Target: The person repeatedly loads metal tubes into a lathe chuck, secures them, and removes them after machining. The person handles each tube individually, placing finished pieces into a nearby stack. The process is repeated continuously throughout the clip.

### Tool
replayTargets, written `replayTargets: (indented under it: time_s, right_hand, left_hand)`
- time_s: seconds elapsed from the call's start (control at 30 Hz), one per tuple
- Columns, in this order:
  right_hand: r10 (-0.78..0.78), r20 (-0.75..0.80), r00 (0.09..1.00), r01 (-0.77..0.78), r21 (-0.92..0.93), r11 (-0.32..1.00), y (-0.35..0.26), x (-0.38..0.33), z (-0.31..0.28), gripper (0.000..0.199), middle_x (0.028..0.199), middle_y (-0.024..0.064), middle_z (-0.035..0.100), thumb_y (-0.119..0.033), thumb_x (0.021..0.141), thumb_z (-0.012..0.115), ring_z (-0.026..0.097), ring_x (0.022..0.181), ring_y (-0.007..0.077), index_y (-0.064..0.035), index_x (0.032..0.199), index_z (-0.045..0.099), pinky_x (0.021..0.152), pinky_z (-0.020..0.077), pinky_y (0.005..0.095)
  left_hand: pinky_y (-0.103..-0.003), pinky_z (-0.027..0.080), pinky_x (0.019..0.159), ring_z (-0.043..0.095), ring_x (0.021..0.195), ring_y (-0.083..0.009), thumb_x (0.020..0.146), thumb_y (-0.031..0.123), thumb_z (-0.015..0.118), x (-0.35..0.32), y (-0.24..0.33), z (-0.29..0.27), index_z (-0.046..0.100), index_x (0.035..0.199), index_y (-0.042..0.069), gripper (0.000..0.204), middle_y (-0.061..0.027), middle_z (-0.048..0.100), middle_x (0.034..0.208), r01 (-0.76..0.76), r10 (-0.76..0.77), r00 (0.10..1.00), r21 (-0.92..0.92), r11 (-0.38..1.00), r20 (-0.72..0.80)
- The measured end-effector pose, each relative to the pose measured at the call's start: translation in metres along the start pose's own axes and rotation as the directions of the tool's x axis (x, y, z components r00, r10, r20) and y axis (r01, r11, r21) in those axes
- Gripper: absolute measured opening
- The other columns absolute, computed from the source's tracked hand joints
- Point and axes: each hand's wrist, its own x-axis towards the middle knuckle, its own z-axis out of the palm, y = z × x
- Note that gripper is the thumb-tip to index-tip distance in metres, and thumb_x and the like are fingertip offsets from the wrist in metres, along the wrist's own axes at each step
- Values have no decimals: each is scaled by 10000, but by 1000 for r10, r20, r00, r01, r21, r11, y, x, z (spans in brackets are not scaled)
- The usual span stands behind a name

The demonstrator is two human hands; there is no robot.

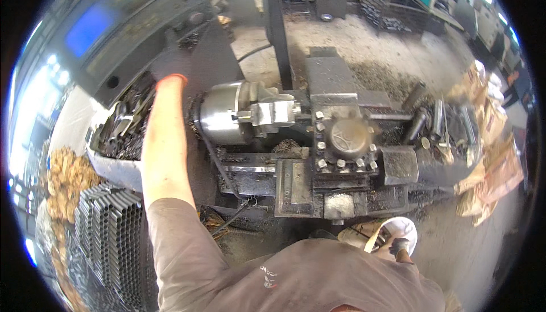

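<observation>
My left arm stretches forward over the lathe's headstock. An orange cuff circles its wrist, and beyond it my left hand (175,62) looks dark and blurred against the dark machine, its fingers not distinguishable. To the right of that arm is the lathe's round metal chuck (220,116), with a shiny metal block-like part (274,113) at its front. Low on the right, my right hand (400,247), in a dark glove, is at a white bucket (410,229) with metal pieces (384,237) in it. Whether its fingers hold a piece cannot be made out.
The tool post (347,137) with its bolts stands right of the chuck. Metal bars (418,124) lie at the lathe's right end, near brown sacks (495,164). Left of my arm are a tray (116,167) of dark metal scrap and stacked tubes (111,238).
</observation>
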Motion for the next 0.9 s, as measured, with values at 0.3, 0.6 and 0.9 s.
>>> replayTargets:
  time_s: [0.3,0.6,0.9]
  right_hand:
    - [370,421,829,-187,-414,891,9,-17,137,285,898,157,692,-349,1009,505,675,860,427,-99,1068,630,704,544,558]
    - [354,752,556,751,-272,-602,-69,-94,418,321,1065,127,759,-350,1033,508,738,973,358,-160,1108,756,809,585,523]
    - [793,590,153,282,743,-607,85,-312,721,222,903,105,782,-370,766,741,756,884,359,-173,836,816,724,607,492]
  left_hand:
    - [-503,594,780,730,905,-346,949,418,706,-226,-10,-4,659,1330,76,514,-207,734,1068,-338,340,936,38,940,-89]
    - [-511,528,1035,675,1222,-435,976,572,568,-825,-283,9,762,1277,159,546,-200,715,1321,723,-456,175,200,661,872]
    - [-498,535,1068,646,1300,-405,985,475,548,-1292,-343,-248,757,1287,99,525,-203,699,1353,618,-672,-721,599,-509,172]
